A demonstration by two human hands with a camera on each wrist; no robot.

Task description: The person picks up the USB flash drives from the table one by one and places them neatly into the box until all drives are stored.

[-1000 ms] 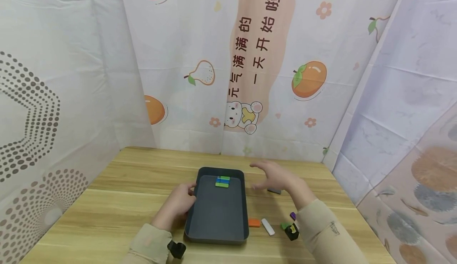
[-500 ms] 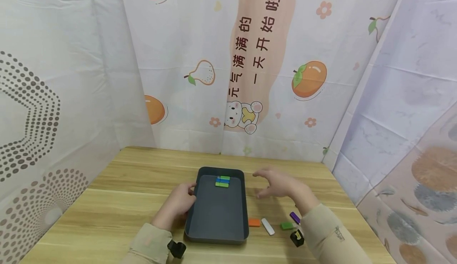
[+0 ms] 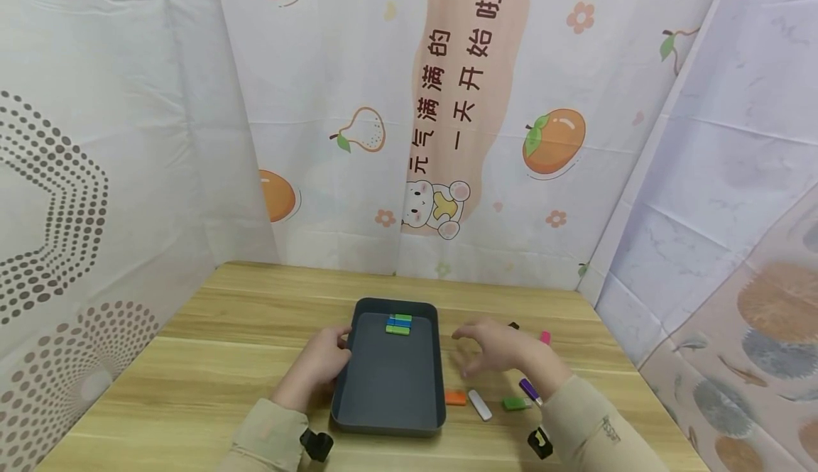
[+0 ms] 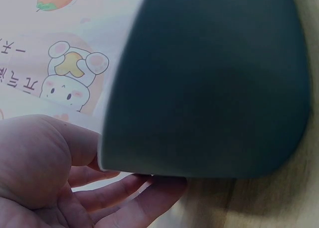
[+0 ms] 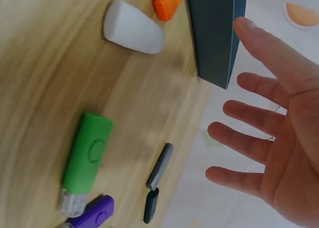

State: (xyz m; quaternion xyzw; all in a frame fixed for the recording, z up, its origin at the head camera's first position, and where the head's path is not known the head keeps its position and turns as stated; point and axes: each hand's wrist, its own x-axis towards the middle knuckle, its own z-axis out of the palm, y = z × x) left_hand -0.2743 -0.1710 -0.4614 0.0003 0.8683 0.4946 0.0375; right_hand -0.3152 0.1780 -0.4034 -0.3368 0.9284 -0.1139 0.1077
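Note:
My left hand (image 3: 324, 358) holds the left rim of a dark grey tray (image 3: 388, 387). In the left wrist view its fingers (image 4: 134, 200) curl at the tray's edge. Two green and one blue USB sticks (image 3: 399, 322) lie side by side at the tray's far end. To the right of the tray my right hand (image 3: 495, 348) hovers over the table, fingers spread and nothing in them. Below it in the right wrist view lie a green USB stick (image 5: 88, 153), a purple one (image 5: 94, 212), a white one (image 5: 133, 28) and an orange one (image 5: 168, 3).
A grey stick (image 5: 160, 166) and a black one (image 5: 151, 205) lie farther along the wooden table (image 3: 255, 330). Beyond the right wrist is a pink item (image 3: 545, 337), partly hidden. A printed curtain (image 3: 358, 195) hangs behind the table.
My right hand has drawn slightly nearer to me, uncovering the purple and green sticks and the pink item. The grey stick seen beneath it earlier is now hidden. The left hand and tray stay put.

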